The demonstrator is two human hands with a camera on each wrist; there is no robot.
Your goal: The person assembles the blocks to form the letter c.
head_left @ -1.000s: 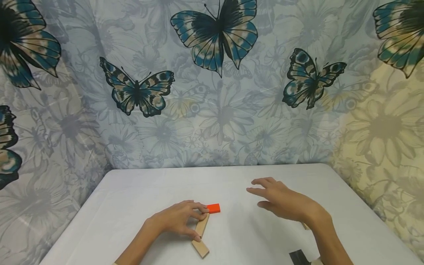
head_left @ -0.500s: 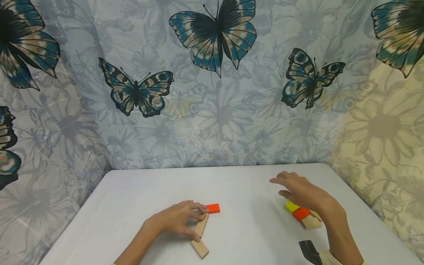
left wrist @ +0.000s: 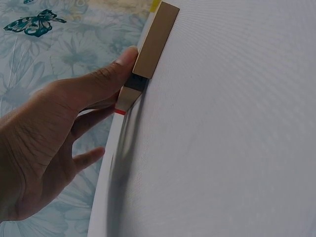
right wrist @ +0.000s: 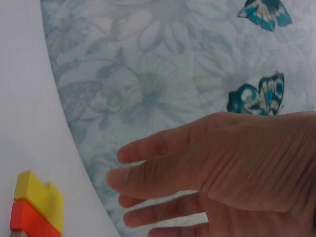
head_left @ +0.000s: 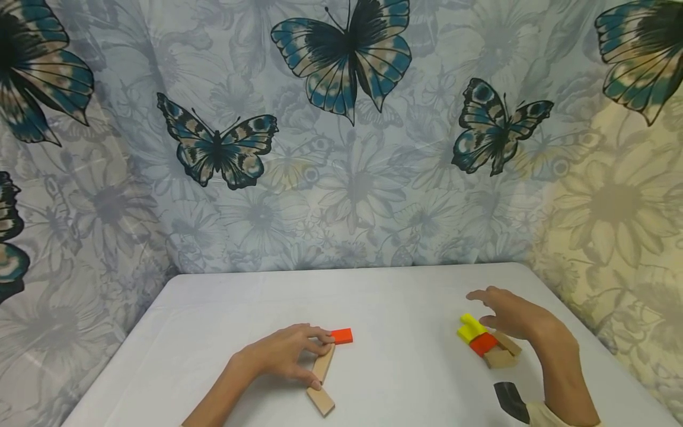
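Observation:
My left hand [head_left: 283, 356] pinches a slim wooden block [head_left: 324, 363] lengthwise, thumb at its near end and fingers at its far end. A red block [head_left: 343, 335] lies by those fingertips, and a second wooden block [head_left: 321, 402] angles off by the thumb; in the left wrist view that wooden block [left wrist: 157, 40] looks large. At the right, my right hand [head_left: 523, 317] hovers with fingers extended, holding nothing. Just left of and below it sits a cluster: yellow blocks [head_left: 466, 334], a red block [head_left: 484, 343] and wooden blocks [head_left: 500, 359].
A white-covered table [head_left: 395, 379] carries everything. Butterfly-and-flower fabric [head_left: 363, 196] hangs behind it and along both sides. A dark strap [head_left: 509, 400] shows beside the right forearm, near a pale sleeve.
My right hand has moved rightward, out over the right side of the table, uncovering the block cluster. My left hand and its blocks have stayed put.

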